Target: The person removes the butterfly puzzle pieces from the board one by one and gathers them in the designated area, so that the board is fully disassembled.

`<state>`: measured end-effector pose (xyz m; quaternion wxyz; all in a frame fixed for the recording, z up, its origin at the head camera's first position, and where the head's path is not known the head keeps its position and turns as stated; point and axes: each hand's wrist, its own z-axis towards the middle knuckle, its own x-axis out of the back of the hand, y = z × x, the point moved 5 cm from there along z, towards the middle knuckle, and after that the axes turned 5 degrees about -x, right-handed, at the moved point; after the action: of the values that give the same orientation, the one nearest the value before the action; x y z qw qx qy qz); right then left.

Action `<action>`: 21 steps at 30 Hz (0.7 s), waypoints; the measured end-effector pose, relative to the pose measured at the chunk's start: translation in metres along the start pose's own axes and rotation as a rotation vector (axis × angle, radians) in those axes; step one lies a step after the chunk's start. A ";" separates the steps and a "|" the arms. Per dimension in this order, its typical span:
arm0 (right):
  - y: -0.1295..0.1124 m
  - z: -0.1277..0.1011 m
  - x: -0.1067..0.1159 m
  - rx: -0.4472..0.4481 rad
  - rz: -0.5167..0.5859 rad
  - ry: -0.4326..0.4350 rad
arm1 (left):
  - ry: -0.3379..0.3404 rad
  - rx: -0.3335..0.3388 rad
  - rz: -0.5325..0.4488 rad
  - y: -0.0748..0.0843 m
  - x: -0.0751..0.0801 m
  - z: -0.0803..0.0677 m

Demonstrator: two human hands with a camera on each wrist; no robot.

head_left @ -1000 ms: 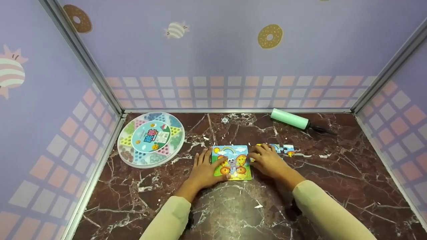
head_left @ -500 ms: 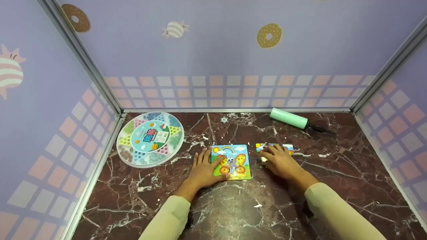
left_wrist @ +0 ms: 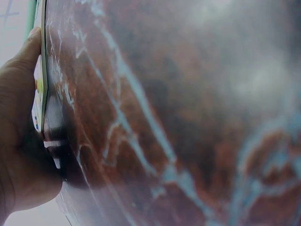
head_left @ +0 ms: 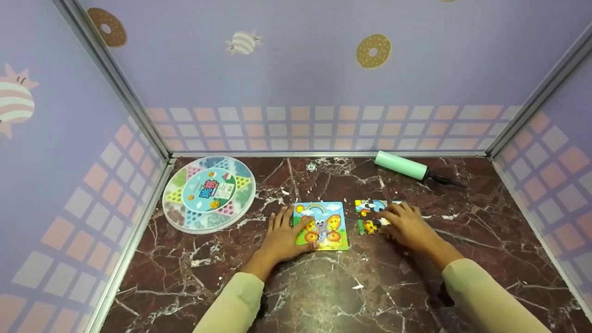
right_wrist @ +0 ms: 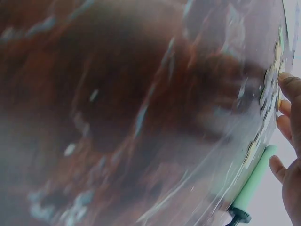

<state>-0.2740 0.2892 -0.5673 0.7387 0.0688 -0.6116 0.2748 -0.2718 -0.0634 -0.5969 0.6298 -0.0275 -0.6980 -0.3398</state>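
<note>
Left hand [head_left: 283, 237]: fingers spread, resting on butterfly picture board [head_left: 329, 226]. Right hand [head_left: 408, 225]: over loose jigsaw pieces [head_left: 369, 226], grip undeterminable; sideways nudge could scatter them.

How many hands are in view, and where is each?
2: the left hand lies over the left edge of the butterfly board; the right hand is at the puzzle pieces right of that board. Neither is hidden.

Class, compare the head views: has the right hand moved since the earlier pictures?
Yes: the right hand has moved rightward, farther from the butterfly picture, which lies in the same place.
</note>
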 end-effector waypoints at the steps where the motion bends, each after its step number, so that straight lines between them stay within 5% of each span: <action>1: 0.002 -0.002 0.001 -0.007 -0.006 -0.003 | 0.002 -0.004 -0.005 0.000 0.000 0.000; 21: 0.035 -0.031 0.008 -0.060 -0.060 -0.045 | 0.003 0.007 0.003 -0.010 -0.011 0.005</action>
<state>-0.2632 0.3349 -0.5755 0.7345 0.0711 -0.6335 0.2325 -0.2783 -0.0646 -0.6114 0.6315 -0.0259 -0.6982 -0.3363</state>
